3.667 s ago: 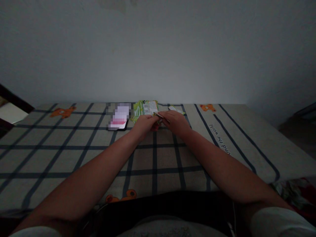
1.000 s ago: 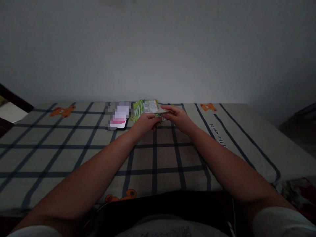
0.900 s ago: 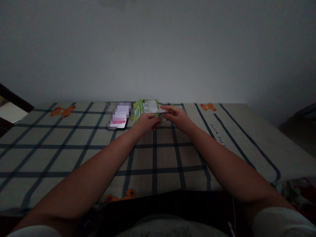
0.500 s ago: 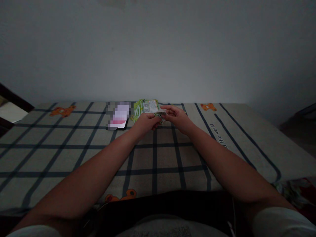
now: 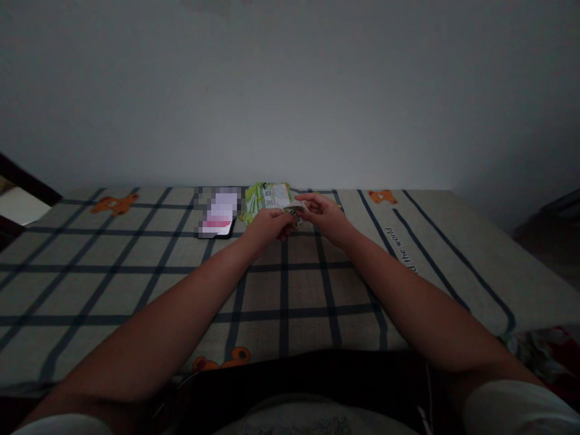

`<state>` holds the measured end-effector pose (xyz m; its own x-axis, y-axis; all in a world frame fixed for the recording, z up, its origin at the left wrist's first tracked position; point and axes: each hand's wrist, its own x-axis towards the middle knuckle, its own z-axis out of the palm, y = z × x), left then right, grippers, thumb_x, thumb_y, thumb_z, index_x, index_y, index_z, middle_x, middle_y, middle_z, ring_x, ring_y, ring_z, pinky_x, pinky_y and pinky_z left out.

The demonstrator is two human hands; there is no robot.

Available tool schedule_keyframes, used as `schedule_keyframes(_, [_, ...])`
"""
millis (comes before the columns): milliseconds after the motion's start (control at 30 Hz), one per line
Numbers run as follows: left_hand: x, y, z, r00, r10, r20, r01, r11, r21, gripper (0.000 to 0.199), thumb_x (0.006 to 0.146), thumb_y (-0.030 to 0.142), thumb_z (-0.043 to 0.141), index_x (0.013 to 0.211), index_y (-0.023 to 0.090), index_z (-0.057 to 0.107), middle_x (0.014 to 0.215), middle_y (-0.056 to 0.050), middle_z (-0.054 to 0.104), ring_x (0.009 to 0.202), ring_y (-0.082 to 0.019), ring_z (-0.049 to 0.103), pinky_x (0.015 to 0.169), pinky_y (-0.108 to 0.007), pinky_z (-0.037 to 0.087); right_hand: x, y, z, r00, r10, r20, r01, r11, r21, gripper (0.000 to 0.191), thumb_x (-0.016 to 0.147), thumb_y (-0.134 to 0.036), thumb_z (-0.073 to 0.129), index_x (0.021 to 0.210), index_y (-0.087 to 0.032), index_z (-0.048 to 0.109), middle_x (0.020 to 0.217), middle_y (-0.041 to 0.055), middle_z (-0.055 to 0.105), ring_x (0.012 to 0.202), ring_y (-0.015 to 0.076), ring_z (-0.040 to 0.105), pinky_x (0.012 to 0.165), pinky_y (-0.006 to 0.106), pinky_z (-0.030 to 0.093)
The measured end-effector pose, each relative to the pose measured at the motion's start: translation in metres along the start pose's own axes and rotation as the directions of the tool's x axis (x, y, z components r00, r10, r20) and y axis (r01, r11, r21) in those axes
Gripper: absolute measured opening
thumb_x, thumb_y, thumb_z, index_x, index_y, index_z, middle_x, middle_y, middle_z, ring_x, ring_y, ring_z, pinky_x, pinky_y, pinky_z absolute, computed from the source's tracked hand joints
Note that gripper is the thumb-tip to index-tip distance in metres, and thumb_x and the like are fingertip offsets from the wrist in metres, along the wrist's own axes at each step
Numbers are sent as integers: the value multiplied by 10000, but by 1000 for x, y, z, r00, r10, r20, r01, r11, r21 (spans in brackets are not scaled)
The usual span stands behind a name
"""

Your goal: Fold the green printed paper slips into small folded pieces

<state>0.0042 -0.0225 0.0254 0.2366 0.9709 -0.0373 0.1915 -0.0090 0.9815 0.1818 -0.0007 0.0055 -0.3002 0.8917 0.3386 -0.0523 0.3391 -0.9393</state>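
Between my two hands is a small pale piece with dark print (image 5: 295,207), paper or thin packaging; its exact kind does not show. My left hand (image 5: 272,223) pinches its near left side, fingers curled beneath. From the right, my right hand (image 5: 325,216) grips the other side between thumb and fingers, with the index finger stretched along the top. Just behind the hands lies a green printed packet (image 5: 268,196) with a white label, flat on the cloth and partly covered by my left hand.
A phone (image 5: 220,211) with a lit, pixelated screen lies left of the packet. The checked tablecloth (image 5: 303,287) with bear prints covers the table, which meets a grey wall (image 5: 290,96) at the back. A dark frame (image 5: 22,187) stands at the left edge.
The pale piece between my fingers now looks more curved, its upper edge bowed. My hands have barely shifted; the packet and phone lie as before.
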Motion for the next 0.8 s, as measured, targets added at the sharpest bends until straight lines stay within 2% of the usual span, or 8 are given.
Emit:
schedule_keyframes(100, [2,-3,-2,999,46,7,-46,991,127,282,757,422,715,667,156,694,591,-15,624,493,-105,524,473,-238,395,0,-1,1,1000,-5,-9,5,1000,-1,416,742,-385,793,1089,-214,640,894,16,686,851,154,649,808,321,533])
schedule_keyframes(167, [3,-5,-3,997,75,33,-79,985,154,292,757,440,713,687,156,707,610,-16,642,503,-102,528,480,-233,396,1,-2,0,1000,-1,-26,1,1000,-4,410,730,-372,800,1076,-210,648,871,10,680,827,148,642,796,316,526])
schedule_keyframes(400, [0,0,-1,996,26,80,-32,997,71,253,783,388,677,676,159,690,689,-29,685,532,-95,531,492,-226,391,0,-3,-2,996,57,-72,-57,998,-6,392,713,-339,793,1061,-208,672,736,-32,609,664,120,562,652,284,472])
schedule_keyframes(633, [-4,5,0,992,-50,114,58,996,-69,143,729,293,726,723,150,711,716,-18,681,580,-85,526,504,-207,350,-1,-6,-1,996,67,-64,-67,998,6,393,703,-346,793,1043,-194,668,775,-17,642,702,122,575,683,287,474])
schedule_keyframes(800, [-3,4,2,993,-46,106,53,997,-62,84,731,228,721,699,152,703,689,-12,669,531,-71,479,508,-216,346,-1,-6,0,993,95,-67,-94,995,19,413,691,-356,801,1048,-196,668,766,-24,639,690,115,578,694,289,490])
